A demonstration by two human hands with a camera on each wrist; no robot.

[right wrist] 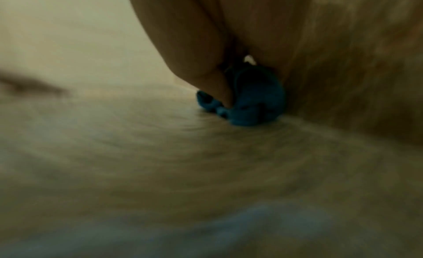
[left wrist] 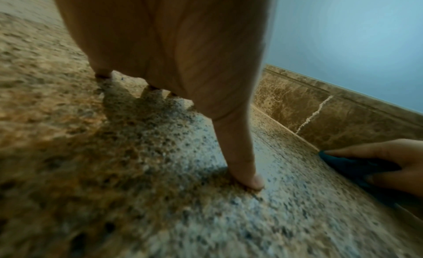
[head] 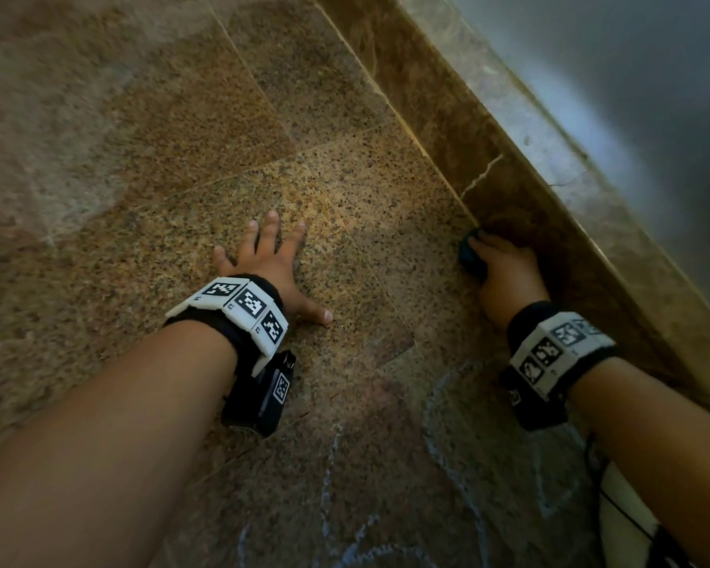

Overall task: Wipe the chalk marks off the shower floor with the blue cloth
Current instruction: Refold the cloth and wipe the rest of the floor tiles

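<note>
Blue cloth: bunched in my right hand, fingers curled round it, pressed on the floor where it meets the stone kerb. On the wrist views I see the thumb on one side of the wad and a long finger laid along the other, the kerb just beyond.

Left hand: flat on the speckled stone, fingers spread, holding nothing, well to the side of the cloth. I read it as a prop for body weight.

Chalk marks: pale loops and lines behind the grip, toward my wrists and forearms; none clearly visible under the cloth or ahead of it.

Hazards, as I judge them:
- Cloth sits against the kerb, away from the remaining chalk; strokes kept there would clean nothing.
- Wad is small; only a narrow patch can touch stone, so passes may leave streaks or smear chalk rather than lift it.
- Forearms and wrist bands lie over the marked area; dragging back could smudge chalk onto skin and gear.
- Propping hand could slide if the stone is wet. I cannot tell whether it is.
</note>
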